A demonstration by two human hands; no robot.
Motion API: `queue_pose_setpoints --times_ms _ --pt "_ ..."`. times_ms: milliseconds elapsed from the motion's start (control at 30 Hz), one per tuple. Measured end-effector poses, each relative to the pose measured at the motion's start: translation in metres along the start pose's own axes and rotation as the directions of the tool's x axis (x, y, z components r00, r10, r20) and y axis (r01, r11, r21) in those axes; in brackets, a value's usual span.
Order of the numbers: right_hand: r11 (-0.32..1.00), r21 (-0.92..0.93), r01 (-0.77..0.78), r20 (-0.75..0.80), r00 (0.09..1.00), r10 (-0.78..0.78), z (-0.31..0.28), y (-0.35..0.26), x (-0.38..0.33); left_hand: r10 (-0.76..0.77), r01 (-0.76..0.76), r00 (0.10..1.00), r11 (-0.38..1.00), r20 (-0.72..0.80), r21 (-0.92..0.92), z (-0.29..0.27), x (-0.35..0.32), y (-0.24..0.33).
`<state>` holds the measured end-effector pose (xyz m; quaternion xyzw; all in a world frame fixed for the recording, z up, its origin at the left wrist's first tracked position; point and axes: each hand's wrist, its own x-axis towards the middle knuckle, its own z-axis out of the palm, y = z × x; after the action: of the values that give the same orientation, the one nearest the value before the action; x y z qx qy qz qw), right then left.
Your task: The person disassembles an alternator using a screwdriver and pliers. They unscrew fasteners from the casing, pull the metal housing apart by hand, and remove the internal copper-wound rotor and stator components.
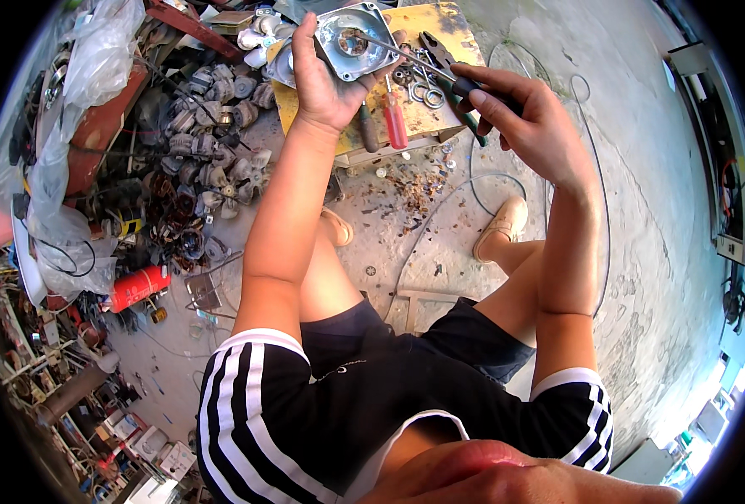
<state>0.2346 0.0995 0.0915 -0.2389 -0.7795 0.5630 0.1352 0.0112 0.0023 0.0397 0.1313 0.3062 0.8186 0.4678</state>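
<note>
The motor cover (354, 40) is held up over the yellow bench (423, 118), the left hand (326, 80) clenched around its lower-left edge with the hollow face turned to the person. The right hand (515, 113) grips a screwdriver (418, 63) by its dark handle, the shaft reaching to the hub at the cover's centre. The tip should probably sit square in the hub before force goes on, with the left grip firm so the cover cannot twist; pliers (439, 59), a red-handled screwdriver (395, 118) and rings (427, 92) lie just beneath.
</note>
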Motion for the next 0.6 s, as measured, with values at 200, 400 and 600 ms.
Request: queue_pose_setpoints --times_ms 200,400,600 --pt "0.998 -0.008 0.059 -0.029 0.998 -0.059 0.006 0.01 0.001 -0.026 0.026 0.999 1.0 0.021 -0.009 -0.003 -0.001 -0.001" --pt "0.925 -0.296 0.24 -0.078 0.959 -0.274 0.0 0.006 -0.002 -0.154 0.152 0.981 0.988 0.114 0.028 -0.006 -0.006 0.007" --pt "0.851 -0.435 0.293 -0.031 0.94 -0.34 -0.011 -0.006 -0.009 -0.264 0.224 0.91 0.962 0.319 0.159 -0.018 0.002 0.01"
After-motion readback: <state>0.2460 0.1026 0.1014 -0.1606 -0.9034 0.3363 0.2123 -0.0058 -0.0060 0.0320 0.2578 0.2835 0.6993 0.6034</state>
